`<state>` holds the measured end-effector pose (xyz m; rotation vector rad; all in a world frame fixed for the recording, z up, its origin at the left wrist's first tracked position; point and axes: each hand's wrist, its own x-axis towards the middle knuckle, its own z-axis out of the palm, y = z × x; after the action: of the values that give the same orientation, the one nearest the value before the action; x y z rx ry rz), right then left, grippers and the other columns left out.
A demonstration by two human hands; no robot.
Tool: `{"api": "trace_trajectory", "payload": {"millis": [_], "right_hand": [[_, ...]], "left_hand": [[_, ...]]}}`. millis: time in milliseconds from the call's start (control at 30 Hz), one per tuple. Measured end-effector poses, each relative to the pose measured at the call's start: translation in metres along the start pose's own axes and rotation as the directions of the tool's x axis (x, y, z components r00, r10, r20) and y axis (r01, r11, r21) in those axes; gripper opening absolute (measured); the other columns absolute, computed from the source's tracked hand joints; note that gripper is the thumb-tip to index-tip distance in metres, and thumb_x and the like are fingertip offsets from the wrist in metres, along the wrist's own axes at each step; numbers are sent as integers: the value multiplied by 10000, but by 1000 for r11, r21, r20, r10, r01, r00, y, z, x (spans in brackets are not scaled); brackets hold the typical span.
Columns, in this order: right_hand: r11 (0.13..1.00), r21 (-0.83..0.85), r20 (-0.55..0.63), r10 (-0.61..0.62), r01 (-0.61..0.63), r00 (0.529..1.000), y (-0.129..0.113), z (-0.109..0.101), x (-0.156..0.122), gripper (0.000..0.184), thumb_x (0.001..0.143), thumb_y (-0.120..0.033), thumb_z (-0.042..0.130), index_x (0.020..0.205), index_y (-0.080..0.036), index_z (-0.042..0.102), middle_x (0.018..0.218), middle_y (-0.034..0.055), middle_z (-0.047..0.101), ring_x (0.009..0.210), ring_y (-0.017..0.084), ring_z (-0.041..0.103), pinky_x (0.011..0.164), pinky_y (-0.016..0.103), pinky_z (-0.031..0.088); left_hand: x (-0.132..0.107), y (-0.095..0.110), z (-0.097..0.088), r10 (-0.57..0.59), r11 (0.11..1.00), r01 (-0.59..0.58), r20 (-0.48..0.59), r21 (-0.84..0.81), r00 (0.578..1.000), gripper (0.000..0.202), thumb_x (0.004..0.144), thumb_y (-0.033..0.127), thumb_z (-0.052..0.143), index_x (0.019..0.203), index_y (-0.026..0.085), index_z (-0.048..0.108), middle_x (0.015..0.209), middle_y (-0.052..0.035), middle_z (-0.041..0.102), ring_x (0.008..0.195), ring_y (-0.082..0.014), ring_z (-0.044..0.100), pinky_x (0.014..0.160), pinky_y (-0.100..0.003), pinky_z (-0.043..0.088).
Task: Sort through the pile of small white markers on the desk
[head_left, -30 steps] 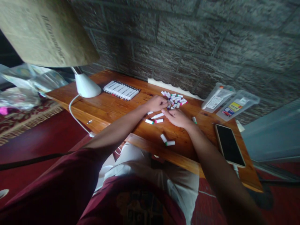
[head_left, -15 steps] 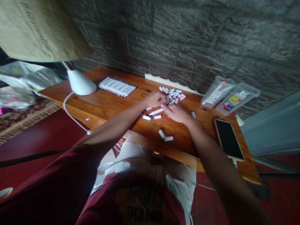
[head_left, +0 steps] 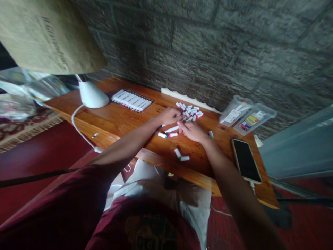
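Note:
My left hand (head_left: 170, 115) is closed, its fingertips at the near edge of a pile of short white marker caps (head_left: 191, 110) with coloured ends. My right hand (head_left: 192, 131) is closed too, its thumb and fingers almost meeting the left ones. What either hand pinches is hidden or too small to make out. Beside the right fingertips a slim white marker (head_left: 171, 129) lies on the desk. Just nearer lie a green-ended cap (head_left: 162, 135) and a pink-ended cap (head_left: 173, 134). Closer to the front edge two more caps (head_left: 184, 158) touch at an angle.
On the wooden desk (head_left: 132, 125), a row of white markers (head_left: 132, 100) lies left of the hands, beside a lamp (head_left: 92, 95). Two clear plastic cases (head_left: 253, 119) stand right, near a phone (head_left: 246, 160) with a cable. One cap (head_left: 211, 134) lies by my right wrist. A stone wall (head_left: 192, 52) is behind.
The camera view has shifted slightly. Both hands stay close together by the pile, with the left fingers slightly lower over the near caps. The loose caps and marker lie as before.

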<state>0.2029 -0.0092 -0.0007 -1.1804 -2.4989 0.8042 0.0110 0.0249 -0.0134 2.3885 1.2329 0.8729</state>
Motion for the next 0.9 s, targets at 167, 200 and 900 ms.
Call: {"api": "trace_trajectory", "payload": {"millis": [167,200,900], "right_hand": [[1000,1,3,-10,10,1000,-2,0,0,768,952,-747,268,790,-155,730,707,40,665,683,109,581,717,217,387],[1000,-3,2,-10,10,1000,-2,0,0,761,952,-745,277,794,-157,733,706,39,663,687,110,581,722,217,387],[999,-46,-19,-24,23,1000,0,1,1,702,984,-684,302,804,-159,732,677,39,649,690,116,586,690,226,367]], "left_hand": [[2,-2,1,-38,999,38,-14,25,999,524,900,463,519,506,138,400,483,36,334,513,-62,291,569,-255,229],[3,-3,1,-52,998,53,-25,30,998,533,903,471,513,506,139,387,482,37,321,515,-62,284,569,-253,229],[-1,-25,-9,-277,897,278,-54,343,959,463,925,515,494,670,167,662,707,-75,669,635,-168,532,603,-301,236]]}}
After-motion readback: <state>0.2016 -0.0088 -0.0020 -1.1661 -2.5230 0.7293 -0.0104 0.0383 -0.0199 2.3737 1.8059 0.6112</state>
